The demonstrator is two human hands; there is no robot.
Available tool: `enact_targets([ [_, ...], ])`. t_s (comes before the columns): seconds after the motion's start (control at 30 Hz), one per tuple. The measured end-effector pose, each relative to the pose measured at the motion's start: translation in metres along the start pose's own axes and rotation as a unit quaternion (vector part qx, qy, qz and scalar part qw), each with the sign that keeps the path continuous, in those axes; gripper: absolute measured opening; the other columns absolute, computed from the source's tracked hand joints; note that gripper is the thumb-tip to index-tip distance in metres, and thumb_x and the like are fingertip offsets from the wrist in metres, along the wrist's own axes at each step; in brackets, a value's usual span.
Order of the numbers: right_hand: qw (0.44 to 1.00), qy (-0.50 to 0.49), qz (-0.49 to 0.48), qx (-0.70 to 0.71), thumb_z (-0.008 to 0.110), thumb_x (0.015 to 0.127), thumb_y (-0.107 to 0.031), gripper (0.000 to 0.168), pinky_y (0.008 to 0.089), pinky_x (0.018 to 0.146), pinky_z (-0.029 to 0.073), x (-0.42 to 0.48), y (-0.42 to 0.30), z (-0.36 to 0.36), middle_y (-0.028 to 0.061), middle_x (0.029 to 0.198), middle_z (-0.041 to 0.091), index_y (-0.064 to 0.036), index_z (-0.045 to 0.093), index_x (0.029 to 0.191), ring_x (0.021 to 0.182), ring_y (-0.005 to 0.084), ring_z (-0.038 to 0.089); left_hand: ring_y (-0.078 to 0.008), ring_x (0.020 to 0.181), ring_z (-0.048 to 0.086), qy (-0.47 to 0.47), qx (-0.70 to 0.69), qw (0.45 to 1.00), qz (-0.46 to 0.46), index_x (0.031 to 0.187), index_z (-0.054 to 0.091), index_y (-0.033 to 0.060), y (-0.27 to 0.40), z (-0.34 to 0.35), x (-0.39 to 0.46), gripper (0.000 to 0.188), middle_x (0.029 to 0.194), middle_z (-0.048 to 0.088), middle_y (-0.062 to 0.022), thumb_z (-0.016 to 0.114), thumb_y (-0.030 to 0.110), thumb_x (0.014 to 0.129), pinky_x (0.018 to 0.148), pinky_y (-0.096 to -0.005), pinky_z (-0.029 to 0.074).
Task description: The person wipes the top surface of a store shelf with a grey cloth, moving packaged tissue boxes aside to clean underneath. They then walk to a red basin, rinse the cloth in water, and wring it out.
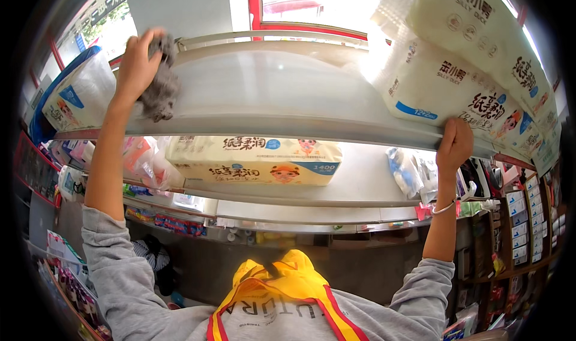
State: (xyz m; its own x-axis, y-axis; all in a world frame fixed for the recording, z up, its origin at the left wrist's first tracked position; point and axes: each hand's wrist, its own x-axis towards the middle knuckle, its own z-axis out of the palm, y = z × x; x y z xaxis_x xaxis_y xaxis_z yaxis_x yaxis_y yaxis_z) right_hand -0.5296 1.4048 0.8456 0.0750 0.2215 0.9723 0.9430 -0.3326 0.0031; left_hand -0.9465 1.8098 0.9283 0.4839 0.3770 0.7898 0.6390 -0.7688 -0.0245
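Observation:
My left hand is clutching a crumpled, fuzzy grey cloth against the left part of the white top shelf. Over on the right, my right hand has its fingers curled over the front edge of that shelf. Directly behind its knuckles are stacked plastic-wrapped packs of paper rolls, their lower edge touching or almost touching the hand. The hand hides this contact. Left of my left hand stands another wrapped paper pack.
On the shelf below lies a long tissue-paper pack, with blue-and-white bagged goods farther right. A window with a red frame is behind the top shelf. Boxes fill a wooden rack on the right. Dark floor lies below.

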Motion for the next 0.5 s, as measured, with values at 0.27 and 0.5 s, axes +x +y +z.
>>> enact_targets([
  [0.27, 0.999, -0.04, -0.007, -0.009, 0.047, 0.09, -0.011, 0.021, 0.0398, 0.058, 0.035, -0.001, 0.009, -0.007, 0.0137, 0.065, 0.045, -0.001, 0.05, 0.071, 0.062, 0.0328, 0.046, -0.0216, 0.092, 0.056, -0.142, -0.195, 0.961, 0.133, 0.113, 0.059, 0.0099, 0.133, -0.027, 0.025, 0.028, 0.103, 0.058, -0.0092, 0.05, 0.027, 0.093, 0.081, -0.03, 0.045],
  [0.5, 0.997, -0.051, -0.023, 0.05, 0.049, 0.087, -0.008, 0.017, 0.0382, 0.062, 0.038, 0.015, -0.032, -0.027, 0.0119, 0.07, 0.049, -0.001, 0.05, 0.072, 0.067, 0.0286, 0.048, -0.0107, 0.065, 0.051, -0.106, -0.246, 0.949, -0.165, 0.093, 0.064, 0.0046, 0.041, -0.026, -0.032, 0.039, 0.074, 0.057, -0.0036, 0.042, 0.036, 0.097, 0.066, -0.0254, 0.043],
])
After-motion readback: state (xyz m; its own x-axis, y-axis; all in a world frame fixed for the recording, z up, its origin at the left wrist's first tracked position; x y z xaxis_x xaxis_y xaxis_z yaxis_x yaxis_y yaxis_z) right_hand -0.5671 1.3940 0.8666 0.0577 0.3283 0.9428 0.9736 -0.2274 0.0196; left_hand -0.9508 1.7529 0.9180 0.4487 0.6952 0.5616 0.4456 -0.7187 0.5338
